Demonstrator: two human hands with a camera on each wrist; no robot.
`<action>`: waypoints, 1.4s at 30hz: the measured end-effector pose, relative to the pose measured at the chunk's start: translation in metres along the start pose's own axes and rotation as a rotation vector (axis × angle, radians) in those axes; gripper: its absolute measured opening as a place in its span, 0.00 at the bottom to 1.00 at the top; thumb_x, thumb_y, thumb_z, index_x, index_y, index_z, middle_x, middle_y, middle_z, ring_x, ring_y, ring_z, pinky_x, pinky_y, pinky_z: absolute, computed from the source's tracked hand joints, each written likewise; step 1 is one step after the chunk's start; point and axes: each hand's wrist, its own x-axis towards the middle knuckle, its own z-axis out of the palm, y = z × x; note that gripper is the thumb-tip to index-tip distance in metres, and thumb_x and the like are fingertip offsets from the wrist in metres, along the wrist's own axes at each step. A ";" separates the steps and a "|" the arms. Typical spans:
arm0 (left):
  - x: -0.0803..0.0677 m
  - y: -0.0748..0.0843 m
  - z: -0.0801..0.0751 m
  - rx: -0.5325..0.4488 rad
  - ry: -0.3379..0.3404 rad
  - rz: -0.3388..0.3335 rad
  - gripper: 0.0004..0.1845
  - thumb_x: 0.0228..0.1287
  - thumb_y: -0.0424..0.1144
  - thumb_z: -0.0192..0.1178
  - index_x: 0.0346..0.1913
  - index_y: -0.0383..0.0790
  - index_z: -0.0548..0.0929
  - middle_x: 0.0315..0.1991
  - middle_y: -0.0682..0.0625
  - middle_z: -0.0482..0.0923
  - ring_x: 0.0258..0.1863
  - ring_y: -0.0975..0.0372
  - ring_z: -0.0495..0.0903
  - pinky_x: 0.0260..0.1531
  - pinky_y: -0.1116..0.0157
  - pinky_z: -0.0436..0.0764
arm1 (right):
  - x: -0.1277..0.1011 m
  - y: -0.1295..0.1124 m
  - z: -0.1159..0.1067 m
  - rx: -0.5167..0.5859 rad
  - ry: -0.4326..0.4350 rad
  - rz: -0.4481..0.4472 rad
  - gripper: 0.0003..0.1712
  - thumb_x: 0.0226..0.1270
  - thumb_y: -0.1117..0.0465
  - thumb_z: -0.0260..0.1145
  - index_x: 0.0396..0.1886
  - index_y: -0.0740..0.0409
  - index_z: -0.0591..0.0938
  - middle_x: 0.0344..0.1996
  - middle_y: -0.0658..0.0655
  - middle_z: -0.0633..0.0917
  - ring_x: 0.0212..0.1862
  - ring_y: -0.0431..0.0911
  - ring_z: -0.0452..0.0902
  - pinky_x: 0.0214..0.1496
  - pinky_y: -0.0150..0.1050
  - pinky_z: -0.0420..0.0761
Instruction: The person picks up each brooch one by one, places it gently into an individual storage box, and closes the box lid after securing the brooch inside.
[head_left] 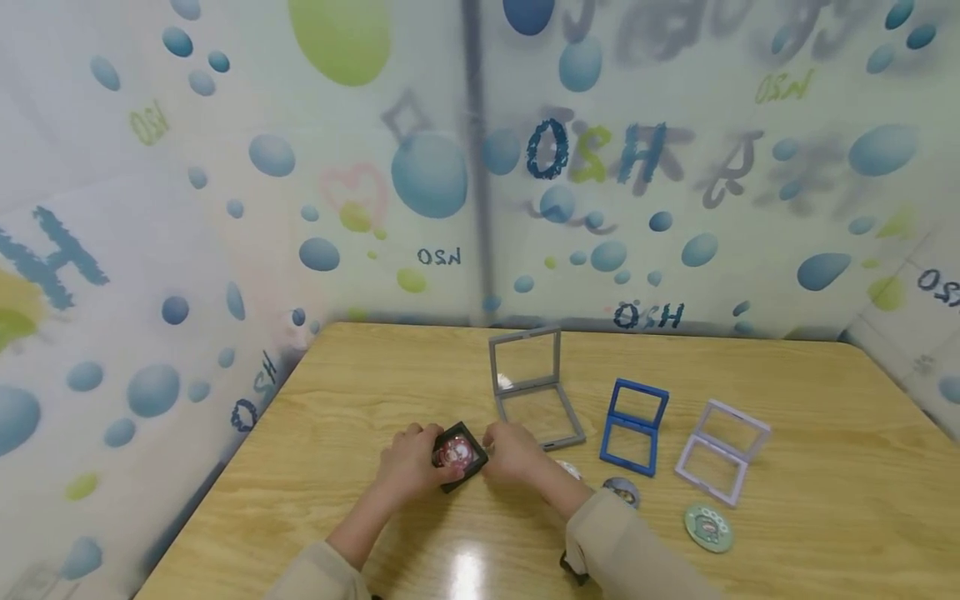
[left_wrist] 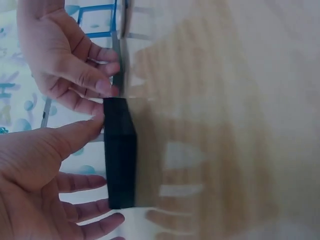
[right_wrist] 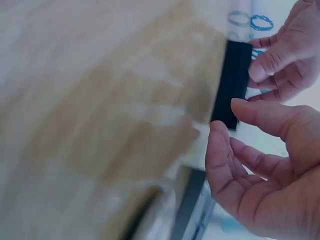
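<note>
A small black square display case (head_left: 459, 455) with a red round badge inside sits at the table's front middle, held between both hands. My left hand (head_left: 438, 465) grips its left side, thumb on top. My right hand (head_left: 491, 450) pinches its right corner. In the left wrist view the black case (left_wrist: 120, 155) shows edge-on, with my left hand (left_wrist: 100, 165) holding it between thumb and fingers. In the right wrist view my right hand (right_wrist: 227, 116) has its thumb and fingers at the end of the case (right_wrist: 232, 82).
Three open frame cases stand right of the hands on the wooden table (head_left: 825, 433): grey (head_left: 536, 387), blue (head_left: 633, 425), pale lilac (head_left: 720, 450). A green round badge (head_left: 708, 527) and a darker badge (head_left: 622, 490) lie nearby. Bubble-printed sheets wall the table's back and sides.
</note>
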 end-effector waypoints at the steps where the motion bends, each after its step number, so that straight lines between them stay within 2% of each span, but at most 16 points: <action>1: 0.000 0.002 0.000 0.008 0.004 0.004 0.31 0.40 0.49 0.71 0.47 0.35 0.76 0.36 0.43 0.73 0.35 0.52 0.70 0.29 0.53 0.71 | -0.002 0.002 -0.003 0.006 0.001 -0.004 0.16 0.38 0.70 0.69 0.32 0.69 0.77 0.30 0.60 0.81 0.33 0.51 0.76 0.36 0.42 0.76; 5: 0.003 0.012 -0.002 0.068 0.042 0.051 0.26 0.39 0.48 0.71 0.41 0.37 0.79 0.33 0.44 0.73 0.33 0.53 0.69 0.27 0.53 0.71 | -0.013 0.012 -0.020 0.048 0.004 0.004 0.12 0.44 0.70 0.69 0.30 0.69 0.76 0.26 0.57 0.78 0.26 0.45 0.73 0.29 0.38 0.75; 8: 0.006 0.023 -0.002 0.096 0.051 0.131 0.21 0.40 0.47 0.71 0.34 0.36 0.79 0.29 0.45 0.73 0.30 0.55 0.70 0.25 0.58 0.73 | -0.021 0.021 -0.033 0.072 0.017 0.036 0.09 0.46 0.71 0.68 0.28 0.68 0.76 0.23 0.54 0.76 0.20 0.41 0.71 0.24 0.34 0.73; 12: 0.010 0.039 0.002 0.083 -0.037 0.221 0.16 0.45 0.46 0.69 0.27 0.37 0.78 0.20 0.52 0.71 0.20 0.63 0.68 0.16 0.69 0.68 | -0.030 0.034 -0.045 0.051 0.048 0.107 0.09 0.46 0.70 0.69 0.23 0.65 0.76 0.20 0.53 0.75 0.20 0.41 0.70 0.24 0.34 0.72; 16: 0.014 0.056 0.008 0.106 -0.149 0.267 0.15 0.47 0.47 0.67 0.28 0.38 0.78 0.22 0.52 0.75 0.19 0.64 0.72 0.15 0.69 0.69 | -0.040 0.044 -0.050 0.009 0.065 0.162 0.12 0.43 0.67 0.72 0.18 0.62 0.74 0.18 0.52 0.73 0.21 0.42 0.66 0.22 0.34 0.68; 19: 0.018 0.068 0.015 0.117 -0.210 0.293 0.15 0.48 0.47 0.66 0.32 0.38 0.79 0.28 0.50 0.79 0.24 0.62 0.76 0.19 0.68 0.73 | -0.047 0.050 -0.051 -0.028 0.059 0.200 0.15 0.41 0.65 0.74 0.19 0.61 0.73 0.18 0.52 0.72 0.21 0.42 0.65 0.21 0.33 0.65; 23: 0.021 0.081 0.027 0.132 -0.229 0.357 0.13 0.47 0.46 0.65 0.25 0.40 0.76 0.21 0.54 0.74 0.18 0.65 0.69 0.15 0.70 0.67 | -0.054 0.056 -0.051 -0.053 0.028 0.225 0.18 0.38 0.64 0.74 0.14 0.58 0.70 0.12 0.49 0.69 0.17 0.41 0.62 0.18 0.31 0.60; 26: 0.023 0.089 0.036 0.153 -0.209 0.403 0.14 0.44 0.45 0.66 0.19 0.43 0.71 0.15 0.56 0.66 0.15 0.66 0.63 0.12 0.70 0.63 | -0.059 0.058 -0.050 -0.050 0.008 0.223 0.21 0.37 0.65 0.74 0.09 0.55 0.67 0.06 0.46 0.64 0.12 0.38 0.57 0.15 0.30 0.55; 29: 0.023 0.094 0.041 0.167 -0.213 0.402 0.15 0.42 0.44 0.67 0.19 0.44 0.70 0.14 0.56 0.65 0.14 0.66 0.63 0.12 0.70 0.64 | -0.062 0.058 -0.049 -0.041 0.004 0.223 0.19 0.38 0.65 0.74 0.10 0.57 0.69 0.07 0.46 0.66 0.13 0.39 0.59 0.15 0.30 0.57; 34: 0.025 0.096 0.048 0.177 -0.236 0.361 0.14 0.42 0.44 0.68 0.25 0.42 0.73 0.18 0.55 0.69 0.17 0.65 0.66 0.14 0.68 0.67 | -0.065 0.058 -0.047 -0.051 0.009 0.219 0.15 0.38 0.66 0.75 0.21 0.62 0.75 0.15 0.51 0.73 0.20 0.42 0.67 0.21 0.34 0.67; 42: 0.024 0.094 0.050 0.104 -0.237 0.364 0.16 0.41 0.43 0.69 0.29 0.40 0.74 0.21 0.54 0.69 0.19 0.65 0.67 0.17 0.69 0.67 | -0.064 0.059 -0.046 -0.012 0.021 0.193 0.14 0.38 0.68 0.74 0.20 0.62 0.74 0.13 0.50 0.71 0.18 0.42 0.65 0.20 0.33 0.64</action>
